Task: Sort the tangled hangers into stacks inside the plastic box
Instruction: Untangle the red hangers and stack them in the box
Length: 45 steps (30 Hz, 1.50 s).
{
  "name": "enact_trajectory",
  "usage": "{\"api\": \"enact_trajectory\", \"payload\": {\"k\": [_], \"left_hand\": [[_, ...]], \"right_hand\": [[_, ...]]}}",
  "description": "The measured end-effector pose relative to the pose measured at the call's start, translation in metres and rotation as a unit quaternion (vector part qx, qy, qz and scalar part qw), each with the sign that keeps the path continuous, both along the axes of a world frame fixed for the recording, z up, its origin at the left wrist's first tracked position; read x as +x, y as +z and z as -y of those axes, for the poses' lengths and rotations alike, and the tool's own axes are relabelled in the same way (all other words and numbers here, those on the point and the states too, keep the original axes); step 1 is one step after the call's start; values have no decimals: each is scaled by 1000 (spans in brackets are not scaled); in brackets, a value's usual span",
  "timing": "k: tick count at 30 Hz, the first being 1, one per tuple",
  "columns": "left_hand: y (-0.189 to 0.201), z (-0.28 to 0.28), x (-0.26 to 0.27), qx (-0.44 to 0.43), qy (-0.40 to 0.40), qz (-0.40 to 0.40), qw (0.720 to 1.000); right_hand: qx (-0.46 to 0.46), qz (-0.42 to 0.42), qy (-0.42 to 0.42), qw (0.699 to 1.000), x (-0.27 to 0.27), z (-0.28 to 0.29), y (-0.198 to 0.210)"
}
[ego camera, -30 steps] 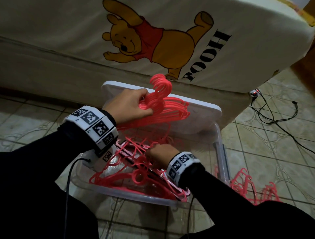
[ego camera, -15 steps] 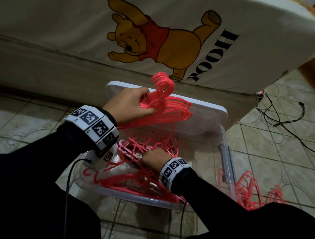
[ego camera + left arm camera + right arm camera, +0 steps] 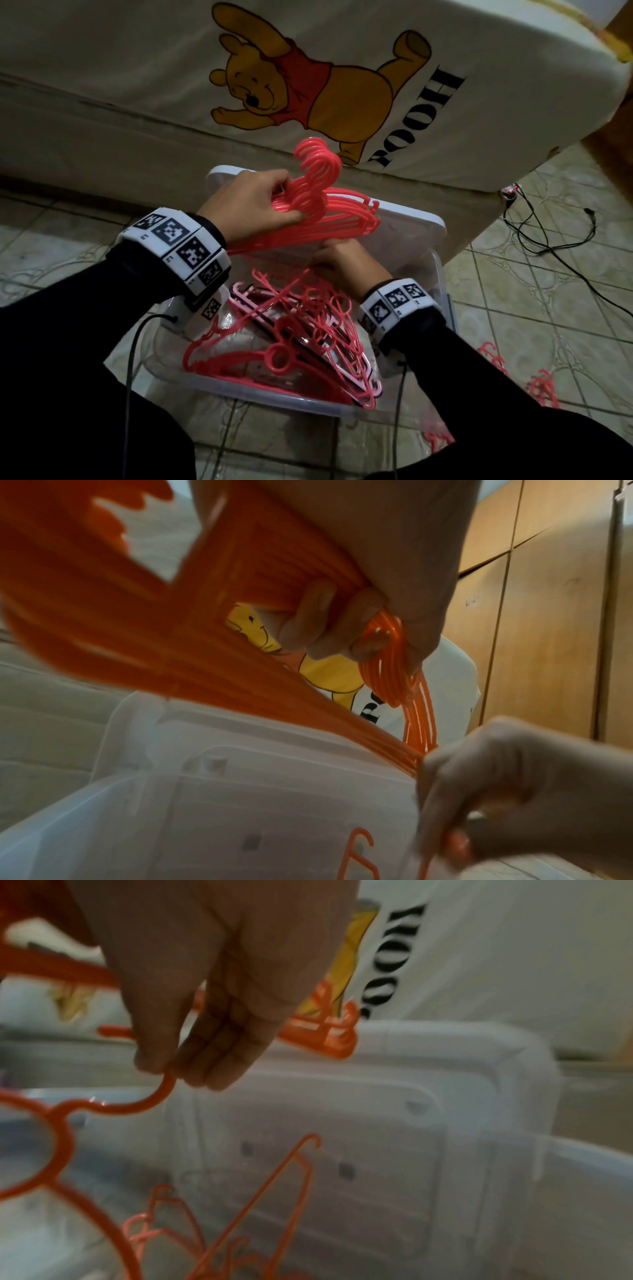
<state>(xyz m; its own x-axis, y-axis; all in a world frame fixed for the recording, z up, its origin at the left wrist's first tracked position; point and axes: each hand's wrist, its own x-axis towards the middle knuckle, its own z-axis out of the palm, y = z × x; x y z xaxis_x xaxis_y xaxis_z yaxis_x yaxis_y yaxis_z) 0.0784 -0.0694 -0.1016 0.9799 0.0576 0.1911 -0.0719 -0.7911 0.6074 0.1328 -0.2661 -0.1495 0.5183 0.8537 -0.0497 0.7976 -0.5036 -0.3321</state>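
My left hand (image 3: 255, 202) grips a neat stack of pink hangers (image 3: 329, 212) by their necks, above the far end of the clear plastic box (image 3: 442, 284); the left wrist view shows the fingers (image 3: 329, 620) curled round the stack (image 3: 171, 631). My right hand (image 3: 342, 260) is just under that stack and pinches the hook of a single hanger (image 3: 68, 1123) between thumb and fingertips (image 3: 212, 1064). A tangled heap of pink hangers (image 3: 291, 335) fills the near part of the box.
The box's white lid (image 3: 411, 229) leans against a mattress with a yellow bear print (image 3: 301, 85) behind. More pink hangers (image 3: 541, 383) lie on the tiled floor at right. Black cables (image 3: 555, 233) trail across the floor at far right.
My right hand has come up from the heap in the box toward the held stack, bringing one hanger by its hook. The left hand keeps the stack in about the same place.
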Motion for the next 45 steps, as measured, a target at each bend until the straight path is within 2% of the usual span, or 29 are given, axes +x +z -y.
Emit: {"api": "enact_trajectory", "payload": {"k": [6,8,13,16,20,25,33,40,45], "left_hand": [[-1,3,0,-9,-11,23,1000],[0,2,1,-13,-14,22,1000],[1,2,1,-7,-10,22,1000],[1,3,1,-6,-7,15,1000],[3,4,0,-1,-5,4,1000],[7,2,-2,-15,13,4,1000],[11,-4,7,-151,30,-26,988],[14,-11,6,-104,43,-37,993],[18,-8,3,-93,11,-54,994]], "right_hand": [[76,24,-19,997,3,17,29],[65,36,-29,997,1,23,31],[13,4,-116,993,-4,36,11],[-27,-48,-172,984,-8,40,-7],[4,-86,-224,971,-9,45,-14],[48,-62,-199,977,-4,50,-1],[40,-9,-184,982,5,67,33],[99,65,-164,979,4,92,72],[192,25,-169,966,1,94,85]]}}
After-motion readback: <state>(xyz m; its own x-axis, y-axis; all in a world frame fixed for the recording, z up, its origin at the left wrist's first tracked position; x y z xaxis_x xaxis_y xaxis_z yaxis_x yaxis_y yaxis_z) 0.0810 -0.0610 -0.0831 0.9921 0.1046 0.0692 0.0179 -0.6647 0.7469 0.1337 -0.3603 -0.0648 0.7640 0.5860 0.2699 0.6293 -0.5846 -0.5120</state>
